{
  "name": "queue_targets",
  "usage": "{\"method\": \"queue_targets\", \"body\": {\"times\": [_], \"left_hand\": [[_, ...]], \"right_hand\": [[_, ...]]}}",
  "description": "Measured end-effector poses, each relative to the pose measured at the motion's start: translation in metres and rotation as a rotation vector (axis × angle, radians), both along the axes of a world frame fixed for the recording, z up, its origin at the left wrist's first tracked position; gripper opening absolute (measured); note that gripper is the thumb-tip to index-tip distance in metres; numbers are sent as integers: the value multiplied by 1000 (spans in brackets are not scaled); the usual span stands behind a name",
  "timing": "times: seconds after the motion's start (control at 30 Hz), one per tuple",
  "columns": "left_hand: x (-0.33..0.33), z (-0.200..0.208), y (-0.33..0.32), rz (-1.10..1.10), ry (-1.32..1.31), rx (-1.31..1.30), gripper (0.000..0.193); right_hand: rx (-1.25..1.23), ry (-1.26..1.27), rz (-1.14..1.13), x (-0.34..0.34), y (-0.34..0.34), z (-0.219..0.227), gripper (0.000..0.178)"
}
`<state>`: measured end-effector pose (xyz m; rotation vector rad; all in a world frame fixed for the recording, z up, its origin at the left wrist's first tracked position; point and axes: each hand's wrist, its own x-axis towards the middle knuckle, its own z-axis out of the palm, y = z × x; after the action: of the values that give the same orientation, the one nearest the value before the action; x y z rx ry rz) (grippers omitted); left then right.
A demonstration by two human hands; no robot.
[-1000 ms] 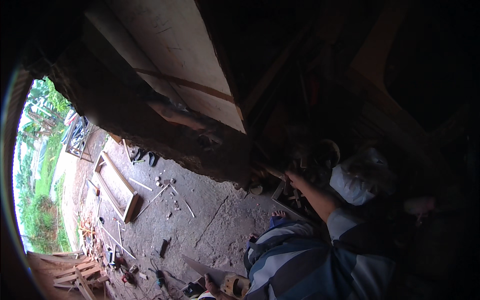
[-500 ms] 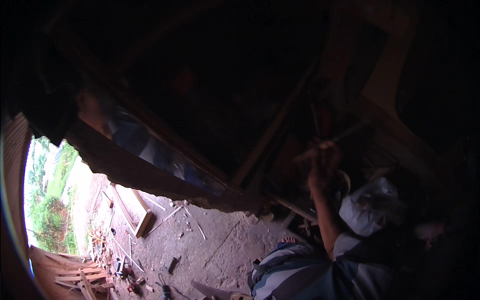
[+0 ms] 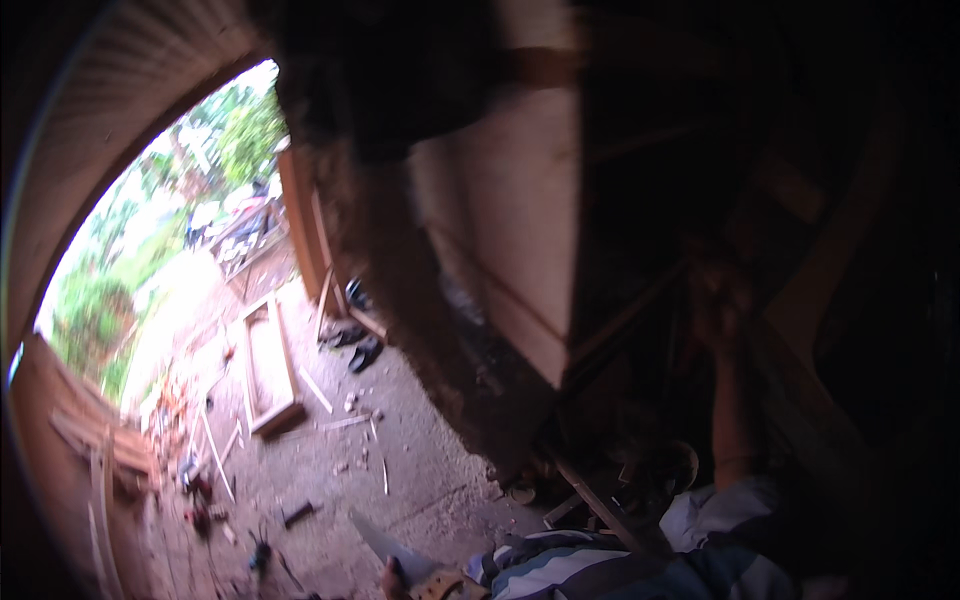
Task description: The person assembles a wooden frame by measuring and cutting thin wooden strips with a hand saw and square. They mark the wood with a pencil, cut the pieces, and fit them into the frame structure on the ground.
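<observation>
My right arm reaches up from the striped shirt (image 3: pixel 590 568) into deep shade. At its end my right hand (image 3: pixel 722 300) looks closed, but dimness and blur hide what it grips. Beside it a thin wooden edge (image 3: pixel 640 305) slants down to the left. To the right of the hand stands a dim, curved wooden piece (image 3: pixel 835 255). I cannot make out my left hand. By the lower edge, left of the shirt, a handsaw shows its pale blade (image 3: pixel 385 545) and a wooden handle (image 3: pixel 445 585). A small brown shape beside it is unclear.
A pale board (image 3: pixel 510 220) hangs over a rough dark edge (image 3: pixel 420 330). On the concrete floor lie a long wooden frame (image 3: pixel 270 370), sandals (image 3: pixel 362 352), thin sticks and a dark tool (image 3: pixel 298 515). Timber offcuts (image 3: pixel 110 440) pile at left, near a bright opening.
The view has swung, bringing more of the bright opening, the sandals and the pale board into sight. My right hand sits farther right; the light stick seen across it earlier is no longer distinct.
</observation>
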<state>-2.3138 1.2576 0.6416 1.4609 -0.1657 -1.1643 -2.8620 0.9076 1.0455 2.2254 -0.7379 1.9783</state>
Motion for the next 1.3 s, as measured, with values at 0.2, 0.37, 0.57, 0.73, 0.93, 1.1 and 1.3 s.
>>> {"method": "queue_targets", "body": {"times": [0.2, 0.37, 0.57, 0.73, 0.93, 1.1, 1.3], "left_hand": [[-5, -26, 46, 179, 77, -64, 38], [-2, -35, 52, 230, 251, -100, 35], [32, -40, 49, 274, 167, -42, 32], [113, -56, 41, 271, 103, -64, 30], [252, -70, 29, 351, 126, -41, 33], [336, -26, -11, 369, 0, -135, 39], [370, 42, -70, 602, -15, -383, 33]], "right_hand": [[381, 158, -223, -34, -63, 15, 20], [477, 197, -301, -47, -69, 16, 19], [564, 154, -428, -41, -51, 5, 19], [553, -18, -554, -13, -4, -19, 20], [527, -626, -617, 32, 86, -132, 21], [1055, -1411, -341, 139, 160, -336, 22], [1372, 104, -50, 458, 160, -385, 48]]}}
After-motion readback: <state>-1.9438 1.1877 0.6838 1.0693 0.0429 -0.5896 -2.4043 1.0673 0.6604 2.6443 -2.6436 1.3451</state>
